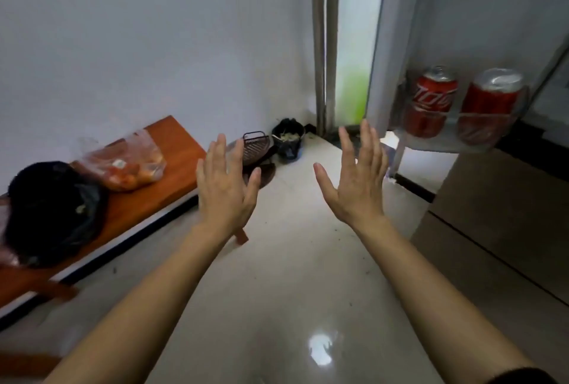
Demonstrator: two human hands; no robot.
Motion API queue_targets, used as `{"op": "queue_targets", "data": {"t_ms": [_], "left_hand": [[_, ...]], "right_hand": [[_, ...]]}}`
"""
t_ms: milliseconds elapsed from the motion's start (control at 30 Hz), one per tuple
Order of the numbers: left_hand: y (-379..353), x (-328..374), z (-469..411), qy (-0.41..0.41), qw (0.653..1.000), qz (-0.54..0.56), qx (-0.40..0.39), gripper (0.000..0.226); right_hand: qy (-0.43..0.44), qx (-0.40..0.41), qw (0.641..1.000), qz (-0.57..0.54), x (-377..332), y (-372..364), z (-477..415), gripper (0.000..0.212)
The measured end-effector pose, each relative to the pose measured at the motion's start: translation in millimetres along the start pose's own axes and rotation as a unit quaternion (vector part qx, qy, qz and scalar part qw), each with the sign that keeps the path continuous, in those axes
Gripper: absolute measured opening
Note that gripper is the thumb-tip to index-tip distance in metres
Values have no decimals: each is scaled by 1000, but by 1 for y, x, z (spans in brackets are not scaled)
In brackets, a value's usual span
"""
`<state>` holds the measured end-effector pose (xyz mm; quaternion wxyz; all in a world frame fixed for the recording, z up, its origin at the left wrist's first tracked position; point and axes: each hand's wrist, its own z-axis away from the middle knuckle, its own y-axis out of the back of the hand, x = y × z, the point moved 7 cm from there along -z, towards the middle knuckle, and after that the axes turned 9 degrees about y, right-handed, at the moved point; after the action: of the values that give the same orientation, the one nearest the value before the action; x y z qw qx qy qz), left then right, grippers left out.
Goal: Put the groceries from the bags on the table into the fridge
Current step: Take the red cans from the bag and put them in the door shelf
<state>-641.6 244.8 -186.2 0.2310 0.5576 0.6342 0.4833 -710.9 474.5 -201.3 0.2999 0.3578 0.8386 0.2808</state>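
Note:
A low orange-brown wooden table (172, 149) stands along the left wall. On it lie a clear plastic bag (126, 165) with reddish-orange produce and a black plastic bag (52, 211) nearer to me. My left hand (226, 189) and my right hand (357, 180) are both stretched out over the floor with fingers straight and spread, holding nothing. At the right the fridge door (397, 45) stands open. Two red soda cans (431, 100) (489, 106) stand in its clear door shelf.
A black bin (288, 140) with rubbish and a dustpan (255, 149) sit in the far corner by the wall. The glossy pale tile floor (292, 276) runs between table and fridge. Beige fridge lower drawers (505, 223) are at the right.

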Motion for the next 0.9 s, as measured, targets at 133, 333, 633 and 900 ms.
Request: {"op": "queue_targets", "data": {"t_ms": [133, 333, 633, 900], "left_hand": [[46, -106, 1, 59, 997, -36, 45, 66], [88, -302, 29, 158, 986, -50, 33, 67], [144, -554, 59, 279, 956, -90, 7, 70], [147, -704, 64, 344, 932, -116, -7, 65]], "right_hand": [[52, -21, 997, -44, -94, -52, -22, 81], [160, -101, 979, -75, -272, -156, -36, 88], [240, -185, 942, -148, -514, -276, -33, 82], [305, -258, 900, -175, -652, -393, -36, 64]]}}
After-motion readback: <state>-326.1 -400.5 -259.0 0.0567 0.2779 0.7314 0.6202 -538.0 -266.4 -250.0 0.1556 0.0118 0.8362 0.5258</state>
